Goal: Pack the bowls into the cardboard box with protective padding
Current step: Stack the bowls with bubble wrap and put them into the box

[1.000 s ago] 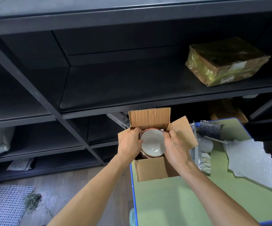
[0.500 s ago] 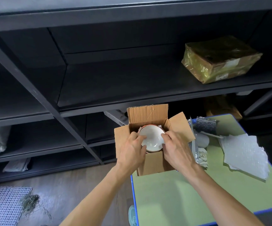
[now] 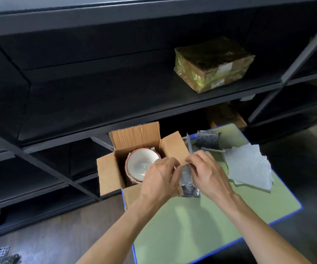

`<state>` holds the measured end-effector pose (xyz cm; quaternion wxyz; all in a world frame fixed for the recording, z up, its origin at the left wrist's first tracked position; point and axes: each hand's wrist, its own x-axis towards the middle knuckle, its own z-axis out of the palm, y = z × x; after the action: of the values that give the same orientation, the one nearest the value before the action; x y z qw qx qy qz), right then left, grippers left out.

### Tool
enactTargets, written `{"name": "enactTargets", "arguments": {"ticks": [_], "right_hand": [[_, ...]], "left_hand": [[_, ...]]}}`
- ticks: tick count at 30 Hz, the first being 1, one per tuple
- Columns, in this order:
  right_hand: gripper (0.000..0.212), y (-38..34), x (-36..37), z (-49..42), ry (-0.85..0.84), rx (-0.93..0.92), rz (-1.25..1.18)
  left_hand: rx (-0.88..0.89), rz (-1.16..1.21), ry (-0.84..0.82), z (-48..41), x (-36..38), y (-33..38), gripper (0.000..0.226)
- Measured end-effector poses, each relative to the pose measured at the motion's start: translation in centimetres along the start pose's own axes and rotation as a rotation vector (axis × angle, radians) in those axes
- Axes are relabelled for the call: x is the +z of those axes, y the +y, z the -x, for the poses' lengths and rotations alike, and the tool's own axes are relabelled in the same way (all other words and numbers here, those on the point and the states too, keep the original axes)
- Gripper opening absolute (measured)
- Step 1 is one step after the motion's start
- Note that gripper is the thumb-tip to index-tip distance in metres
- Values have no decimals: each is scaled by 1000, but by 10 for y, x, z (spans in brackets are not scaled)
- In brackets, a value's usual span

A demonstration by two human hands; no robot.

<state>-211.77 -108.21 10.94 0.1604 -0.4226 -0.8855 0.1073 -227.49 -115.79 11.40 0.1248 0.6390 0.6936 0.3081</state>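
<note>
An open cardboard box (image 3: 110,174) stands at the left end of the green table (image 3: 201,221), flaps spread. Inside sits a stack of bowls, the top white bowl (image 3: 141,163) with a reddish rim facing up. Just right of the box, both hands hold a piece of silvery padding (image 3: 187,181) by its top edge. My left hand (image 3: 160,178) grips it from the left, over the box's right wall. My right hand (image 3: 205,170) pinches it from the right.
Sheets of white bubble wrap (image 3: 249,166) lie on the table's right part, a folded silvery pad (image 3: 208,140) behind them. Dark metal shelving (image 3: 115,82) rises beyond the table, holding a taped parcel (image 3: 213,63). Bare floor lies to the left.
Both hands have left the bowl in the box and moved right, taking hold of the silvery padding beside the box. The bowl now sits lower inside.
</note>
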Motion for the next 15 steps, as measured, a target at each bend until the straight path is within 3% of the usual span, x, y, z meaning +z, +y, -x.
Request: {"name": "enactTargets", "arguments": {"ticks": [8, 15], "right_hand": [[9, 84, -18, 27, -28, 164, -67], [29, 178, -17, 70, -189, 395, 3]], "left_hand": [[100, 27, -134, -31, 65, 61, 19], [47, -38, -342, -58, 154, 90, 26]]}}
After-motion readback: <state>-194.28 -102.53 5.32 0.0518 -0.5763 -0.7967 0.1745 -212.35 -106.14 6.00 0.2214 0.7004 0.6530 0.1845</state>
